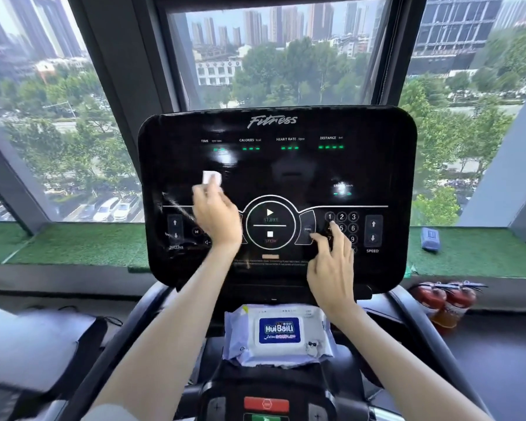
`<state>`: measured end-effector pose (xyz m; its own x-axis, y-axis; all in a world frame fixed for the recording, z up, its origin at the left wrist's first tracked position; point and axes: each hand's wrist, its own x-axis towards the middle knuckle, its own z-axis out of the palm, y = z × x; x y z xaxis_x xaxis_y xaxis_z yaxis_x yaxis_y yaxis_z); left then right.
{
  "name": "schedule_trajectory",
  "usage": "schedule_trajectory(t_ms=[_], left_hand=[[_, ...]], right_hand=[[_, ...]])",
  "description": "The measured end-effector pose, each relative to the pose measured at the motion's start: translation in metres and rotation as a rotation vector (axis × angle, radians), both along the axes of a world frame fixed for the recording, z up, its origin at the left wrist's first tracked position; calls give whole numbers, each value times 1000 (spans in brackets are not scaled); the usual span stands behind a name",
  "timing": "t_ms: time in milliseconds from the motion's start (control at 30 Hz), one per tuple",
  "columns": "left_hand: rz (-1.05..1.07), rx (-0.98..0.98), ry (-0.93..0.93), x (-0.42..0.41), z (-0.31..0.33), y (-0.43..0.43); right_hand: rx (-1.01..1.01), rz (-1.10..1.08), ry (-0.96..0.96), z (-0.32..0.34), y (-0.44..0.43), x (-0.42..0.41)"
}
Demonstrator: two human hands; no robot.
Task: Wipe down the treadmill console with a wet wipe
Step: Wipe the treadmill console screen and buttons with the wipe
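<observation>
The black glossy treadmill console [286, 171] fills the middle of the view, with green readouts along its top and a round start/stop dial at its centre. My left hand [214, 217] holds a folded white wet wipe [211, 177] against the console's left half, above the incline buttons. My right hand [331, 262] rests on the lower right of the console with fingers spread, fingertips touching near the number keypad. A wet wipe pack [278, 332] with a blue label lies on the tray below the console.
A red stop button [266, 402] sits at the bottom centre. Two red fire extinguishers [447, 299] stand on the floor to the right. A blue packet [430, 238] lies on the green turf ledge by the windows. Dark handrails run down both sides.
</observation>
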<state>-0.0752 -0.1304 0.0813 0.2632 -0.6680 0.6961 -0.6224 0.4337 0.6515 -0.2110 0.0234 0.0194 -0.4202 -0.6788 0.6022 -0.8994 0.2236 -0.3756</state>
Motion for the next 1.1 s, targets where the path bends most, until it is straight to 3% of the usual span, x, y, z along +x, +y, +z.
schedule_trajectory(t_ms=[133,167,233,367,467,567,667,733,767,833,900,967,1033,1100], left_hand=[[-514,-374,-713,-32,-33,43],[-557,-438,-795,-25,-31,38],[-432,-374,-661,-5,-19,18],[-61,-24,-50,0,24,-15],[-90,-37,-32,-52,44,2],[-356,-153,-321,-110,31,45],[-689,-296,-742,-142,3,80],[-771,-466,-1002,-134,-6,81],[-779,-484,-1022,-124,-5,75],[-714,-359,-746,-102,5,55],[-462,-202,-374,-89,30,33],[-310,-123,-157,-99,49,19],[-317,-116,-172,-124,59,32],[-482,-171,-372,-149,47,56]], right_hand=[[-2,-6,5,1,2,-8],[-6,-5,9,2,2,-10],[-20,-11,11,5,4,-15],[-21,-42,9,8,12,-26],[-21,-62,1,8,20,-35],[-10,-93,-27,3,28,-44],[22,-117,-49,-3,35,-48],[25,-116,-55,-4,39,-50],[21,-117,-57,-3,41,-50],[12,-116,-61,-1,42,-52],[10,-117,-70,1,43,-54],[10,-118,-83,1,44,-56],[14,-121,-95,-1,46,-56],[22,-129,-100,-6,48,-58]])
